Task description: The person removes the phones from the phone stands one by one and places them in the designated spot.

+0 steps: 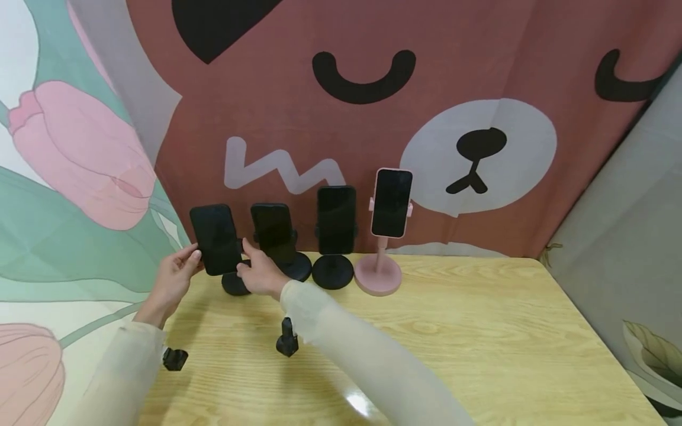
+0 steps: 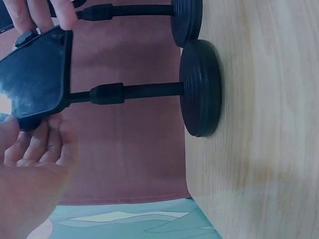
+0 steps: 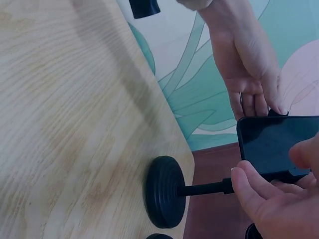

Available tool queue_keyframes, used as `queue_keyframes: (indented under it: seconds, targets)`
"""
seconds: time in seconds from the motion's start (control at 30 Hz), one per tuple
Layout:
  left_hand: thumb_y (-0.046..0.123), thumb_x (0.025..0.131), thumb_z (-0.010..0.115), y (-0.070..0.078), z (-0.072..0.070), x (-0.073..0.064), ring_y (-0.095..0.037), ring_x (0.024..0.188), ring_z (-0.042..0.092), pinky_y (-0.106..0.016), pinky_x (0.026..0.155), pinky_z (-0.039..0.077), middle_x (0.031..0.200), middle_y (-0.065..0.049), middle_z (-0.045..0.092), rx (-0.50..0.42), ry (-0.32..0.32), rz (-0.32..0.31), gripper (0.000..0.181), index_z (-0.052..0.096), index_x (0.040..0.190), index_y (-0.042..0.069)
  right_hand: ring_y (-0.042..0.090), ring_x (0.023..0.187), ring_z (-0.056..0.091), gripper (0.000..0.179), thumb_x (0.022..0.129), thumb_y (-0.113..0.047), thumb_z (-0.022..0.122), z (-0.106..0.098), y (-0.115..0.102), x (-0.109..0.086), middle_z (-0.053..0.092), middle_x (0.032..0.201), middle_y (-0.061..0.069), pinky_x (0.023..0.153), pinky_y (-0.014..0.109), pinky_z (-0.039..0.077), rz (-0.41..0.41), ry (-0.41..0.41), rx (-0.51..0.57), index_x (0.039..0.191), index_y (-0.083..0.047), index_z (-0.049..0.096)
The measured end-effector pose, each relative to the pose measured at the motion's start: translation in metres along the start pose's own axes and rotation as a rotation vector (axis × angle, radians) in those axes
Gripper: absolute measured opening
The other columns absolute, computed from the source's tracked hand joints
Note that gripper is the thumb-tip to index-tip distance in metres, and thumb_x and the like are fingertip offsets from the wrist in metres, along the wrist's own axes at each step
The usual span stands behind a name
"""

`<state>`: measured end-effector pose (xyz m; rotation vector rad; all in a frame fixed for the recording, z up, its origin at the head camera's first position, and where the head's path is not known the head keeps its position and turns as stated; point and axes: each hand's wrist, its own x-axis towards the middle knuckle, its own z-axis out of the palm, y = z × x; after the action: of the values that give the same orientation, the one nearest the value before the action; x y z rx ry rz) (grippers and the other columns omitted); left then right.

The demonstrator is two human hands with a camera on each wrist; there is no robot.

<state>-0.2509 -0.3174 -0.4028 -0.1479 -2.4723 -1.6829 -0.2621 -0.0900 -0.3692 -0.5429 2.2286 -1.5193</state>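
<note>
A dark smartphone (image 1: 215, 239) sits slightly tilted in the clamp of a black phone stand at the table's left end. My left hand (image 1: 173, 281) holds its left edge, thumb by the front and fingers curled behind, as the left wrist view shows. On the opposite edge, my right hand (image 1: 261, 272) grips the phone, its thumb over the screen side in the right wrist view. The stand's thin pole (image 2: 149, 91) runs down to a round ridged base (image 2: 202, 89) on the table. The clamp is mostly hidden by the phone and fingers.
To the right stand another black stand with a phone (image 1: 273, 231), a third black one with a phone (image 1: 337, 219), and a pink stand (image 1: 378, 275) holding a phone (image 1: 392, 203). A printed bear curtain (image 1: 362, 136) hangs behind the wooden table (image 1: 479, 331).
</note>
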Motion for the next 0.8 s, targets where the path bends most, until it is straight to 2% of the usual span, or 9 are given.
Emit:
queue_keyframes:
  seconds: [0.07, 0.13, 0.2, 0.27, 0.33, 0.4, 0.47, 0.67, 0.8]
  targets:
    - [0.035, 0.109, 0.039, 0.001, 0.001, 0.000, 0.021, 0.099, 0.058, -0.003, 0.089, 0.047, 0.155, -0.025, 0.041, -0.012, 0.031, 0.020, 0.065, 0.025, 0.156, -0.007, 0.016, 0.126, 0.064, 0.064, 0.110, -0.020, 0.044, 0.000, -0.001, -0.002, 0.021, 0.169, -0.007, 0.086, 0.029, 0.048, 0.003, -0.008, 0.022, 0.163, -0.031, 0.012]
    - [0.033, 0.109, 0.040, 0.002, 0.003, 0.000, 0.022, 0.098, 0.058, -0.001, 0.087, 0.045, 0.154, -0.035, 0.033, -0.023, 0.054, 0.041, 0.063, 0.027, 0.155, -0.009, 0.017, 0.125, 0.065, 0.063, 0.110, -0.020, 0.045, 0.000, -0.002, -0.004, 0.021, 0.169, -0.007, 0.089, 0.027, 0.051, 0.003, -0.002, 0.043, 0.163, -0.031, 0.012]
    - [0.030, 0.109, 0.042, 0.004, 0.004, -0.002, 0.024, 0.098, 0.056, 0.000, 0.087, 0.044, 0.152, -0.038, 0.032, -0.023, 0.074, 0.069, 0.062, 0.029, 0.153, -0.011, 0.018, 0.122, 0.066, 0.063, 0.109, -0.019, 0.045, 0.000, -0.003, -0.005, 0.026, 0.168, -0.005, 0.093, 0.030, 0.054, 0.002, 0.015, 0.075, 0.163, -0.030, 0.014]
    - [0.026, 0.108, 0.046, 0.007, 0.005, -0.004, 0.023, 0.098, 0.058, -0.001, 0.087, 0.045, 0.150, -0.025, 0.046, -0.051, 0.099, 0.098, 0.059, 0.032, 0.151, -0.014, 0.019, 0.117, 0.069, 0.061, 0.109, -0.018, 0.046, 0.001, -0.003, -0.007, 0.032, 0.166, -0.002, 0.097, 0.032, 0.055, -0.001, 0.039, 0.104, 0.163, -0.028, 0.018]
    - [0.022, 0.108, 0.048, 0.010, 0.006, -0.006, 0.022, 0.098, 0.059, -0.002, 0.087, 0.046, 0.139, -0.002, 0.061, -0.079, 0.116, 0.132, 0.058, 0.034, 0.148, -0.017, 0.022, 0.110, 0.071, 0.058, 0.109, -0.016, 0.046, 0.002, -0.004, -0.008, 0.040, 0.162, 0.003, 0.096, 0.036, 0.057, -0.011, 0.071, 0.135, 0.162, -0.025, 0.024]
    - [0.019, 0.107, 0.050, 0.013, 0.007, -0.008, 0.019, 0.097, 0.062, -0.003, 0.087, 0.047, 0.122, 0.021, 0.064, -0.124, 0.124, 0.161, 0.058, 0.034, 0.146, -0.020, 0.021, 0.102, 0.073, 0.054, 0.109, -0.015, 0.046, 0.002, -0.004, -0.009, 0.051, 0.155, 0.005, 0.092, 0.035, 0.059, -0.032, 0.115, 0.146, 0.160, -0.023, 0.030]
    - [0.016, 0.106, 0.052, 0.016, 0.008, -0.009, 0.017, 0.096, 0.064, -0.003, 0.086, 0.048, 0.109, 0.033, 0.061, -0.180, 0.121, 0.180, 0.059, 0.032, 0.145, -0.023, 0.021, 0.096, 0.075, 0.050, 0.109, -0.014, 0.046, 0.001, -0.005, -0.011, 0.060, 0.144, 0.008, 0.089, 0.035, 0.060, -0.061, 0.164, 0.156, 0.157, -0.021, 0.037]
    - [0.008, 0.104, 0.053, 0.028, 0.014, -0.017, 0.013, 0.097, 0.066, -0.004, 0.084, 0.050, 0.108, 0.029, 0.065, -0.288, 0.152, 0.233, 0.057, 0.030, 0.139, -0.031, 0.018, 0.083, 0.076, 0.040, 0.107, -0.011, 0.050, -0.001, -0.007, -0.016, 0.073, 0.122, 0.010, 0.082, 0.035, 0.062, -0.168, 0.278, 0.156, 0.147, -0.014, 0.054]
    - [0.005, 0.103, 0.054, 0.035, 0.015, -0.023, 0.014, 0.098, 0.066, -0.004, 0.084, 0.050, 0.108, 0.028, 0.066, -0.292, 0.172, 0.248, 0.054, 0.033, 0.138, -0.031, 0.027, 0.082, 0.076, 0.037, 0.105, -0.010, 0.054, -0.004, -0.010, -0.025, 0.077, 0.111, 0.013, 0.076, 0.031, 0.062, -0.224, 0.312, 0.168, 0.141, -0.010, 0.059]
